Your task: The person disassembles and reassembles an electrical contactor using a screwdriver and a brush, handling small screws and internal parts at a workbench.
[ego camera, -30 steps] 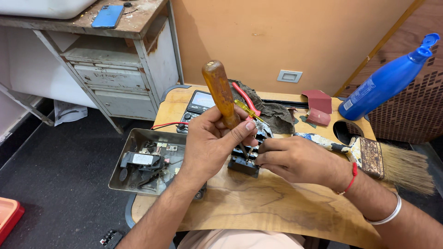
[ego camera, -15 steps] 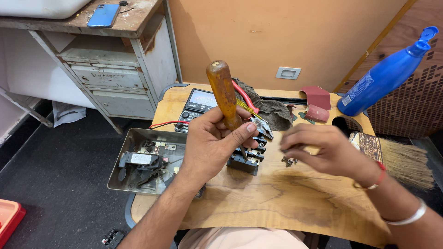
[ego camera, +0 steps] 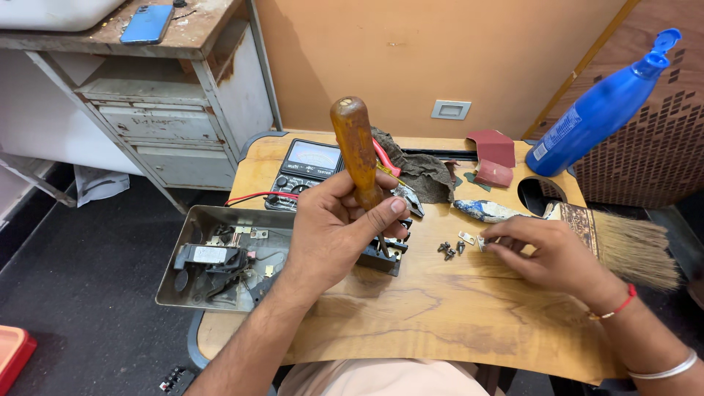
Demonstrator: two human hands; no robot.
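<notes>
Just one head cam here, looking steeply down and forward, pretty close over the wooden bench [ego camera: 440,323] toward the wall.

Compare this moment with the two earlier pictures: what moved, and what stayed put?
The right hand left the black switch block and moved rightward across the wooden table to the small screws and metal plate, fingertips touching them. The left hand holds the wooden-handled screwdriver upright on the block as before. Metal tray, multimeter, brush and blue bottle unchanged.
</notes>
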